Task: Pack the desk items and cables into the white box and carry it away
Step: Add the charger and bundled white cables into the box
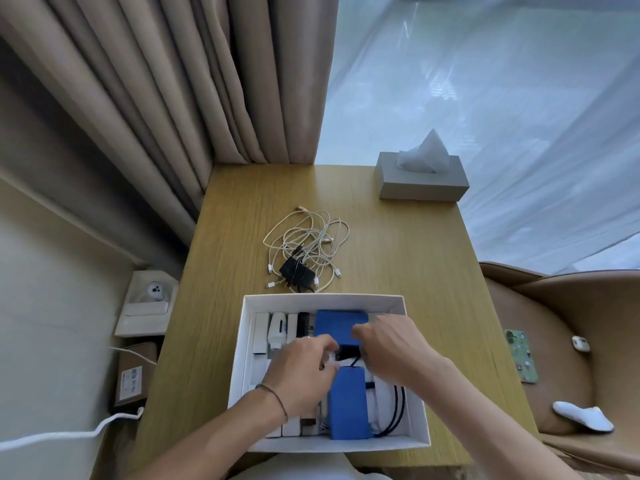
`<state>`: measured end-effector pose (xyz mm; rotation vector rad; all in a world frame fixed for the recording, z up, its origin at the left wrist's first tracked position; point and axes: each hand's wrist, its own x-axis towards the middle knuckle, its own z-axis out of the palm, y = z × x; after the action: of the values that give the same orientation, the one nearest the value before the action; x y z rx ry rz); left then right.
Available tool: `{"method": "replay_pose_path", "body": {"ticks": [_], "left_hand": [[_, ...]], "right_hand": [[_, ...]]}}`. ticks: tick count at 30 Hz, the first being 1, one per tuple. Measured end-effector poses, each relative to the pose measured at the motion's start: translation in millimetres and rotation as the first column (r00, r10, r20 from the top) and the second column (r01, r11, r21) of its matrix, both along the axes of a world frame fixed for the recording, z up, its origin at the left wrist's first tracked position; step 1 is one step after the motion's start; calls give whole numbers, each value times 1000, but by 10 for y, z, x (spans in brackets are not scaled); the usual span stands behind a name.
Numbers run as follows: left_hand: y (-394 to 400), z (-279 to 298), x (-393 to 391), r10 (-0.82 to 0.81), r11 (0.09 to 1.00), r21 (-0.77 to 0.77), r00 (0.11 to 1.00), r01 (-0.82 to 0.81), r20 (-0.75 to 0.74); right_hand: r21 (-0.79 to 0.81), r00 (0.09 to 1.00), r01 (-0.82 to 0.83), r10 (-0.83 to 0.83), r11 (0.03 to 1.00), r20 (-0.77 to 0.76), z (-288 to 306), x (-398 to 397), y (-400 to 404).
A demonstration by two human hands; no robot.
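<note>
Packing partly done: white box (242, 358) on the bench (398, 254) already holds blue packs (348, 403), small white items, black cords. Left to pack: white cable tangle (308, 240) with black charger (296, 270), lying just beyond the box. Both hands are inside the box: left hand (301, 372) has a curled grip, pinching something small and white; right hand (394, 348) has a half-closed grip on the black piece between the packs, hold unclear.

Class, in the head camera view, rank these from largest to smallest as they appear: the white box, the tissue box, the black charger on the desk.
1. White box, though nearest the camera.
2. Tissue box.
3. Black charger.
</note>
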<state>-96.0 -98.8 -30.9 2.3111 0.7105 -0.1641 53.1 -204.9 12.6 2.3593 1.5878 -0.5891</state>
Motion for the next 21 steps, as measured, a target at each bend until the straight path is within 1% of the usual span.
{"method": "replay_pose_path", "body": {"ticks": [2, 3, 6, 8, 10, 13, 18, 21], "left_hand": [[232, 191, 98, 60, 998, 1, 994, -60, 89], [361, 276, 160, 86, 996, -1, 988, -87, 125], [748, 421, 335, 133, 990, 16, 973, -139, 190], [1008, 401, 449, 163, 985, 28, 969, -171, 186], [1248, 300, 559, 177, 982, 35, 976, -183, 130], [1534, 79, 733, 188, 981, 38, 982, -188, 9], [1781, -326, 967, 175, 984, 51, 969, -168, -173], [1794, -503, 1109, 150, 989, 51, 960, -142, -235]], "right_hand": [[141, 992, 111, -102, 984, -73, 91, 106, 174], [185, 981, 176, -157, 967, -115, 136, 162, 265], [270, 931, 346, -291, 899, -222, 232, 320, 516], [303, 872, 464, -370, 832, -320, 258, 408, 661], [292, 816, 547, -420, 785, -398, 257, 455, 792], [265, 769, 599, -451, 756, -452, 198, 482, 927], [204, 707, 659, -503, 724, -497, 75, 472, 1010], [163, 673, 687, -536, 708, -509, -11, 444, 989]]}}
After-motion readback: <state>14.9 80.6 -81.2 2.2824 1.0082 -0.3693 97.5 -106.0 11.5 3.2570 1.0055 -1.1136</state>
